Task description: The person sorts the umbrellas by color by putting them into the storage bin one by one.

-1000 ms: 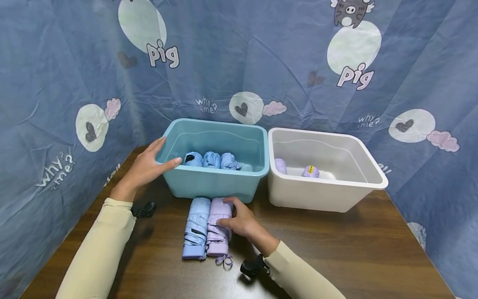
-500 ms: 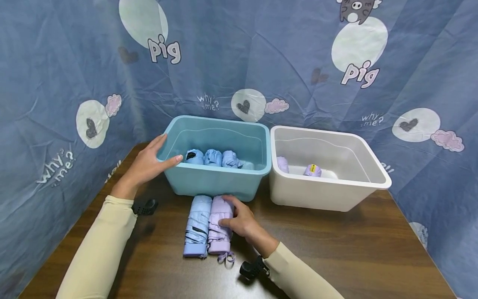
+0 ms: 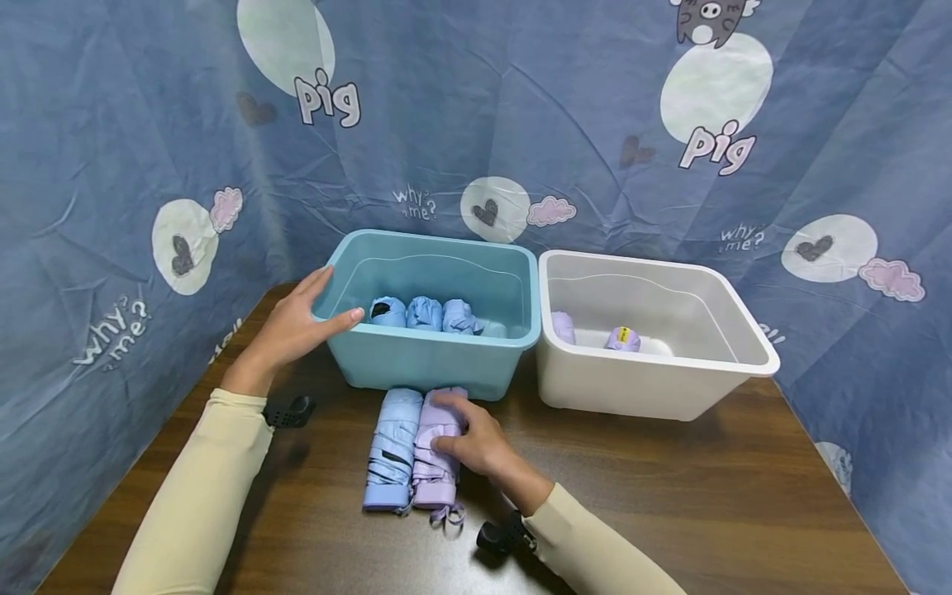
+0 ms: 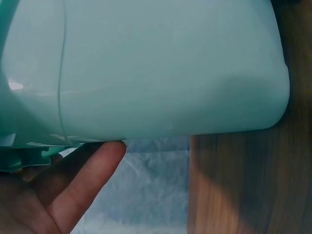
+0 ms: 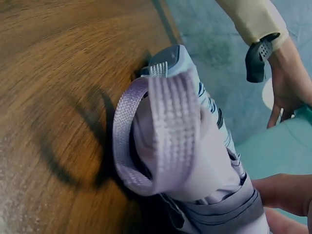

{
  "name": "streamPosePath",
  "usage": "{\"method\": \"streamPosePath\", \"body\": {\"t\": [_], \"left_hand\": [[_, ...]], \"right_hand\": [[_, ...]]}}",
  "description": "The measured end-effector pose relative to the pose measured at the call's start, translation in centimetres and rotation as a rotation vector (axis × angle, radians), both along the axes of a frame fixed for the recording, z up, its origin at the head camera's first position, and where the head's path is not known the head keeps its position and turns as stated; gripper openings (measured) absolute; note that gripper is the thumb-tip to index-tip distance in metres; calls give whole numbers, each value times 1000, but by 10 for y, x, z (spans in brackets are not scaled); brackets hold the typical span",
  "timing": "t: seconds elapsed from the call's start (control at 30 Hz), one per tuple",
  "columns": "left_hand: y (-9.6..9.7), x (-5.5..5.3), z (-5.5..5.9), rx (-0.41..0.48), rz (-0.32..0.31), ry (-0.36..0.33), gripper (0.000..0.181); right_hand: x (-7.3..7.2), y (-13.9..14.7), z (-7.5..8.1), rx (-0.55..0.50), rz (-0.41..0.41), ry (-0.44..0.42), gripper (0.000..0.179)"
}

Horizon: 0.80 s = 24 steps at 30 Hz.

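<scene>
In the head view, a lavender folded umbrella (image 3: 439, 454) lies beside a light blue folded umbrella (image 3: 394, 446) on the table. My right hand (image 3: 476, 434) holds the lavender one from its right side, thumb near its middle and forefinger near its far end. Its wrist strap (image 5: 173, 131) loops large in the right wrist view. My left hand (image 3: 293, 322) rests spread at the left end of the blue-green bin (image 3: 424, 359), thumb along the front rim. In the left wrist view a straight digit (image 4: 92, 180) touches the bin's outer wall.
Three blue rolled bundles (image 3: 425, 314) sit in the blue-green bin. Right next to it stands a white bin (image 3: 632, 388) holding two lavender bundles (image 3: 623, 340). Behind the wooden table (image 3: 669, 496) hangs a blue patterned cloth (image 3: 416, 99).
My right forefinger has shifted slightly left and nearer over the lavender umbrella. The left hand and both bins keep their places; the view itself shifted slightly early on.
</scene>
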<state>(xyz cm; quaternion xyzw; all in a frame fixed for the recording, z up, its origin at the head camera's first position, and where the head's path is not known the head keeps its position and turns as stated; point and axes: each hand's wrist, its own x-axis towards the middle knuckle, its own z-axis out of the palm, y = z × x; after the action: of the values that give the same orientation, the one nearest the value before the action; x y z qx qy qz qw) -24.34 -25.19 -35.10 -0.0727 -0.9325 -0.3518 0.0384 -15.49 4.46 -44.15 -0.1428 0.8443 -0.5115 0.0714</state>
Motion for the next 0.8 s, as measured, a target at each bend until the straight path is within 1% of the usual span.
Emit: {"method": "streamPosePath", "body": {"t": [0.1, 0.2, 0.3, 0.37, 0.43, 0.6, 0.8], "left_hand": [[0, 0, 0, 1, -1, -5, 102], [-2, 0, -1, -1, -2, -10, 102], [-3, 0, -1, -1, -4, -10, 102], [-3, 0, -1, -4, -6, -8, 102], [-3, 1, -1, -6, -9, -1, 102], [-1, 1, 0, -13, -13, 3, 102], [1, -1, 1, -16, -10, -8, 102]], "right_hand": [[0, 3, -1, -40, 5, -12, 55], [0, 7, -2, -107, 13, -38, 55], [3, 14, -2, -190, 27, -84, 56], [5, 19, -1, -220, 31, -113, 57], [7, 26, 0, -226, 26, -132, 57], [10, 44, 9, -185, 15, -149, 56], [14, 67, 23, -181, 42, -146, 56]]}}
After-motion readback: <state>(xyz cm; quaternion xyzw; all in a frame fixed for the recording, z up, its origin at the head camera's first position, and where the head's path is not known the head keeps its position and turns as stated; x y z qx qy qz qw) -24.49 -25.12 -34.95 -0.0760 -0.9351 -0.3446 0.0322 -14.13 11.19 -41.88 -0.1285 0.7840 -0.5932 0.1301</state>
